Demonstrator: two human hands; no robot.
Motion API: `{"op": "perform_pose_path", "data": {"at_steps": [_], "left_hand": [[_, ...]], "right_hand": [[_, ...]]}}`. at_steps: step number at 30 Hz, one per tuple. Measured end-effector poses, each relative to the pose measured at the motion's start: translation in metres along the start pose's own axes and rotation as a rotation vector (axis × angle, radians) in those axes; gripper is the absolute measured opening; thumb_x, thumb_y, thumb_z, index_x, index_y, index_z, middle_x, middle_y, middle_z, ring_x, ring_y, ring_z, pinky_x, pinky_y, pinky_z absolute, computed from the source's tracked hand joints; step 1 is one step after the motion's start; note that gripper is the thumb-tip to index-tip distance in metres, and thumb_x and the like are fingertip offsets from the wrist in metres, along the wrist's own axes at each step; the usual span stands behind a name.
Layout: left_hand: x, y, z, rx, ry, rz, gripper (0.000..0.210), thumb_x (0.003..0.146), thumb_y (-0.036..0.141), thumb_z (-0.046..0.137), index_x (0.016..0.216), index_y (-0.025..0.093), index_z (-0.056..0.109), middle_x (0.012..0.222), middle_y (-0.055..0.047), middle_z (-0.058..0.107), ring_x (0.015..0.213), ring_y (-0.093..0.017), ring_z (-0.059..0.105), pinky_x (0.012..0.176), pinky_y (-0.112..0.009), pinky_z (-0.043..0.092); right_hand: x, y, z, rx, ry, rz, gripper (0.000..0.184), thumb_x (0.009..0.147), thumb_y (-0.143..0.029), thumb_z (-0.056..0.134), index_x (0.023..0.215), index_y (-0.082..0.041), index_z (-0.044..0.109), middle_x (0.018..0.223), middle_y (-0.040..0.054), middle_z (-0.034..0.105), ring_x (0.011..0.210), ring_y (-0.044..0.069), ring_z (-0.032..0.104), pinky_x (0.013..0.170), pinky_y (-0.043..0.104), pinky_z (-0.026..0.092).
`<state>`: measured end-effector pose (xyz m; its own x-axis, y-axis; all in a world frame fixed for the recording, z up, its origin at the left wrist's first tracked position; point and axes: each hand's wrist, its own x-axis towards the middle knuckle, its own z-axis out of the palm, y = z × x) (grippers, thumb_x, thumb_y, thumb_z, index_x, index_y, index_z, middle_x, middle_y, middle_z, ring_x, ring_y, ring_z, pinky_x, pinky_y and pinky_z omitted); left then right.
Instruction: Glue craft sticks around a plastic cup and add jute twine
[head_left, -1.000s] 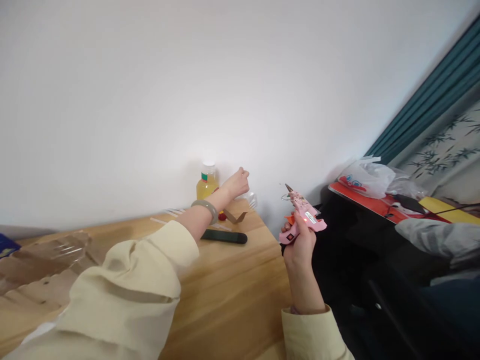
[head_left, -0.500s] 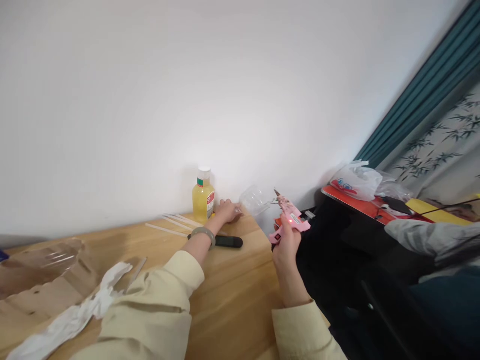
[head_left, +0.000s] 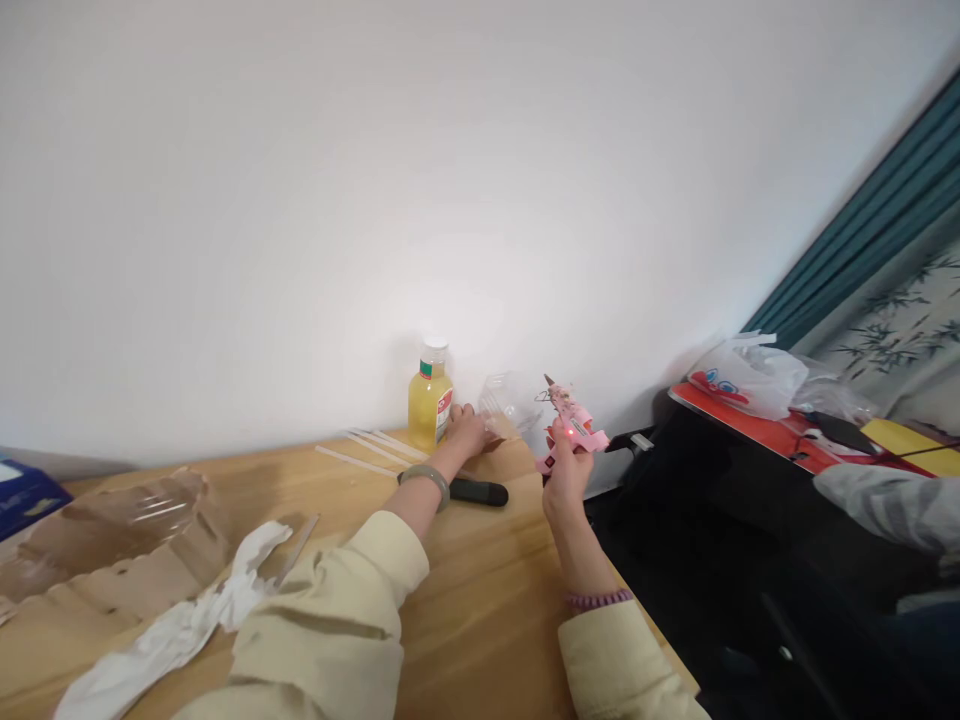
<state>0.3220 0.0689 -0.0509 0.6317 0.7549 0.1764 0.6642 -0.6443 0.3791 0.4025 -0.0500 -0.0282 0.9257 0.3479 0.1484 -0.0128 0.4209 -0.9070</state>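
My right hand (head_left: 568, 470) is closed round the handle of a pink glue gun (head_left: 576, 428), held up past the table's edge. Its nozzle points up and slightly left, and a small red light glows on its body. At the back of the wooden table (head_left: 465, 590), my left hand (head_left: 466, 432) has its fingers curled at the side of a clear plastic container (head_left: 508, 402); the fingertips are partly hidden. Left of that hand stands a bottle of yellow liquid (head_left: 429, 408) with a white cap. A black-handled tool (head_left: 480, 491) lies below my left wrist.
Several translucent sticks (head_left: 360, 459) lie left of the bottle. A brown-and-clear plastic tray (head_left: 127, 590), white crumpled tissue (head_left: 187, 625) and a blue box (head_left: 26, 497) occupy the left side. At right, a red surface (head_left: 757, 430) bears plastic bags (head_left: 750, 375).
The view has turned slightly left, showing more of the blue box. The clear container and my left hand have come closer to the bottle, and the glue gun has shifted left with my right hand.
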Motion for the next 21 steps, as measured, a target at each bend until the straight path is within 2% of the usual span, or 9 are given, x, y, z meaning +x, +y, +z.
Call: {"op": "perform_pose_path", "data": {"at_steps": [5, 9, 11, 13, 15, 17, 19, 21], "left_hand": [[0.001, 0.011, -0.005, -0.155, 0.116, -0.082, 0.033, 0.087, 0.031, 0.052, 0.116, 0.015, 0.051, 0.116, -0.009, 0.055, 0.099, -0.021, 0.056, 0.083, -0.042, 0.049], [0.000, 0.019, -0.016, -0.319, 0.175, -0.134, 0.032, 0.088, 0.031, 0.049, 0.116, 0.017, 0.051, 0.118, -0.009, 0.054, 0.100, -0.020, 0.056, 0.084, -0.041, 0.048], [-0.001, 0.020, -0.024, -0.391, 0.170, -0.180, 0.031, 0.092, 0.037, 0.039, 0.114, 0.020, 0.053, 0.114, -0.008, 0.058, 0.101, -0.020, 0.057, 0.085, -0.037, 0.047], [0.000, 0.021, -0.033, -0.445, 0.147, -0.240, 0.042, 0.092, 0.047, 0.028, 0.111, 0.020, 0.054, 0.109, -0.008, 0.062, 0.101, -0.021, 0.058, 0.085, -0.035, 0.046], [0.002, 0.023, -0.042, -0.480, 0.119, -0.311, 0.056, 0.087, 0.059, 0.028, 0.110, 0.015, 0.053, 0.107, -0.013, 0.063, 0.102, -0.027, 0.057, 0.084, -0.039, 0.046], [0.005, 0.025, -0.048, -0.504, 0.090, -0.372, 0.064, 0.081, 0.064, 0.036, 0.112, 0.011, 0.052, 0.110, -0.019, 0.060, 0.105, -0.033, 0.055, 0.084, -0.044, 0.044], [0.007, 0.028, -0.050, -0.531, 0.057, -0.396, 0.053, 0.084, 0.054, 0.045, 0.114, 0.011, 0.051, 0.114, -0.017, 0.057, 0.104, -0.030, 0.055, 0.084, -0.046, 0.045], [0.009, 0.030, -0.048, -0.570, 0.020, -0.376, 0.037, 0.087, 0.038, 0.050, 0.115, 0.014, 0.052, 0.115, -0.012, 0.056, 0.100, -0.024, 0.057, 0.083, -0.043, 0.048]], "right_hand": [[0.000, 0.004, 0.003, 0.000, -0.037, -0.009, 0.033, 0.061, -0.039, 0.070, 0.083, -0.017, 0.059, 0.065, -0.0041, 0.058, 0.058, 0.010, 0.053, 0.044, 0.019, 0.040], [0.001, 0.005, 0.004, 0.007, -0.050, 0.002, 0.037, 0.059, -0.037, 0.072, 0.086, -0.016, 0.060, 0.070, -0.0020, 0.062, 0.065, 0.013, 0.057, 0.045, 0.020, 0.043], [0.000, 0.005, 0.004, 0.015, -0.054, 0.011, 0.037, 0.059, -0.037, 0.072, 0.087, -0.016, 0.061, 0.073, -0.0008, 0.064, 0.070, 0.015, 0.059, 0.046, 0.021, 0.044], [-0.001, 0.006, 0.004, 0.026, -0.064, 0.018, 0.037, 0.061, -0.038, 0.071, 0.090, -0.017, 0.062, 0.079, 0.0010, 0.066, 0.077, 0.016, 0.061, 0.050, 0.021, 0.046], [-0.003, 0.006, 0.005, 0.039, -0.084, 0.025, 0.038, 0.062, -0.037, 0.071, 0.093, -0.017, 0.063, 0.090, 0.0030, 0.067, 0.084, 0.017, 0.062, 0.058, 0.023, 0.049], [-0.004, 0.007, 0.005, 0.049, -0.109, 0.029, 0.039, 0.062, -0.037, 0.071, 0.095, -0.017, 0.064, 0.099, 0.0050, 0.067, 0.090, 0.018, 0.063, 0.066, 0.026, 0.051], [-0.005, 0.007, 0.005, 0.056, -0.124, 0.029, 0.038, 0.063, -0.037, 0.070, 0.095, -0.017, 0.065, 0.103, 0.0067, 0.067, 0.093, 0.020, 0.063, 0.070, 0.029, 0.051], [-0.006, 0.006, 0.004, 0.064, -0.127, 0.022, 0.037, 0.064, -0.037, 0.070, 0.094, -0.016, 0.065, 0.104, 0.0080, 0.067, 0.094, 0.021, 0.063, 0.072, 0.031, 0.051]]}}
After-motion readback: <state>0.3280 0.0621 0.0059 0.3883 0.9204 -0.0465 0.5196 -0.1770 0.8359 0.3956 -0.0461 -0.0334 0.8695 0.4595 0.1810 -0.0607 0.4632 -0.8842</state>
